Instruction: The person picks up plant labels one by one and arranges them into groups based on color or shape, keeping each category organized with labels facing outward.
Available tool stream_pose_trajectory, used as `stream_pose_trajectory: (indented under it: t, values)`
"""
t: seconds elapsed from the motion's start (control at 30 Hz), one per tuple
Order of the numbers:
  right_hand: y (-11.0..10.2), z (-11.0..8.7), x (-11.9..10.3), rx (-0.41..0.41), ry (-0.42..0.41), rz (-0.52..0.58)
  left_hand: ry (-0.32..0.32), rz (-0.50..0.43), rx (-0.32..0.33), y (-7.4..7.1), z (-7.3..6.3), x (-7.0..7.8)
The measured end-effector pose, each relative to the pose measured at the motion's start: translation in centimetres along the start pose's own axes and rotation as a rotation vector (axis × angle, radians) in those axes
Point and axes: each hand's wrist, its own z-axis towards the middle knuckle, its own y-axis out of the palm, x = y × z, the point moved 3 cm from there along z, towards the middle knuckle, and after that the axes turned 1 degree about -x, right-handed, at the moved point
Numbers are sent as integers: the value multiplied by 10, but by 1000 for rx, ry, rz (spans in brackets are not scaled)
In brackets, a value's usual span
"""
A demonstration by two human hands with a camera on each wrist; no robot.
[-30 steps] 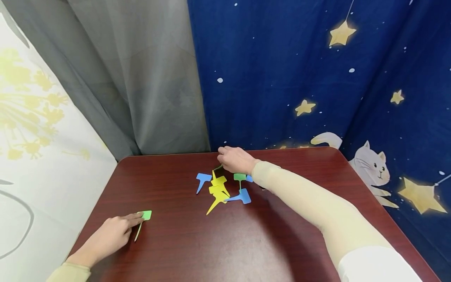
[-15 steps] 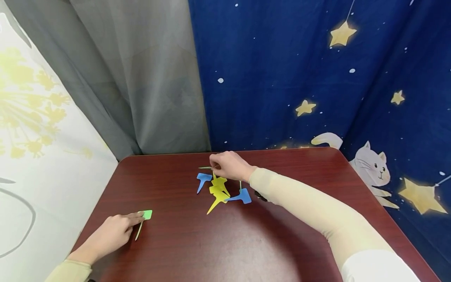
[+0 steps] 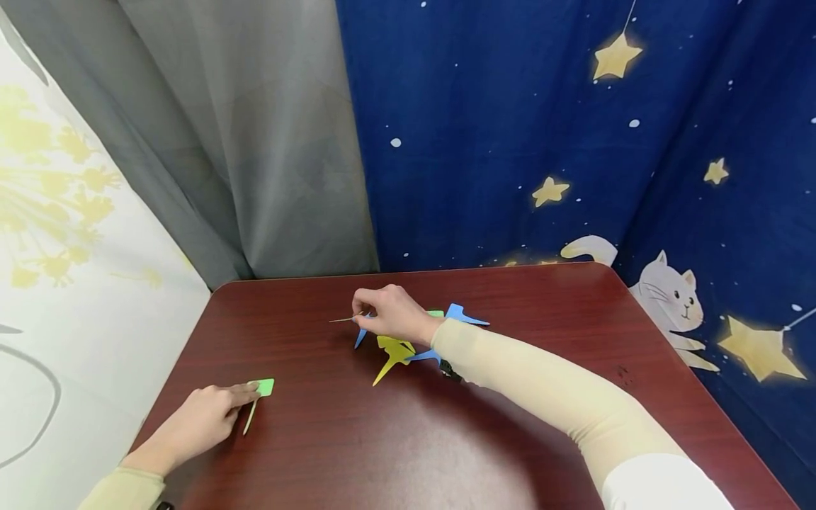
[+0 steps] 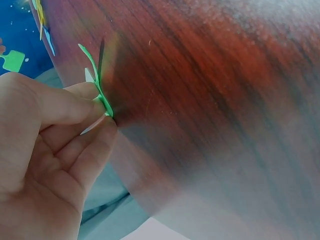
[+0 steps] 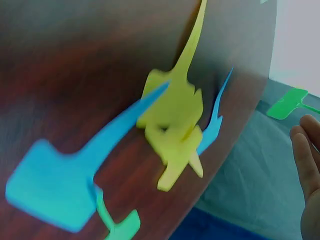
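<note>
My left hand [image 3: 200, 421] pinches a green T-shaped plant label [image 4: 106, 106] between thumb and fingers at the left of the table, its thin stem pointing toward me in the head view. My right hand [image 3: 392, 315], over the far middle of the table, pinches another green plant label [image 5: 287, 103] by the fingertips, and its stem pokes out to the left. Under and beside this hand lie overlapping yellow labels [image 3: 394, 353], with a blue label [image 5: 52, 185] touching them and a second blue label [image 3: 361, 338] partly hidden by the fingers.
Farther right, behind the right wrist, lie one more blue label [image 3: 468, 316] and a green label [image 3: 436, 313], partly covered. The dark red-brown table [image 3: 319, 439] ends at a grey curtain [image 3: 299, 177] and a blue starry curtain [image 3: 478, 142].
The right hand has moved left and a little nearer to me, carrying the green label away from the back of the pile. The left hand stays in place with its label.
</note>
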Motion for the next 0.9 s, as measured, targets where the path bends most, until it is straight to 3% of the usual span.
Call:
stream_pose_trajectory:
  t: [0.2,0.53,0.9]
  values:
    - [15,2,-10,-10,28,68,16,-3,-3,-1,2,1]
    - [43,11,-32,-76,-92,-111,27,26,-6,-3,2,-1]
    - [67,15,-47,-129,-87,-75,34,9,-40,-4,8,1]
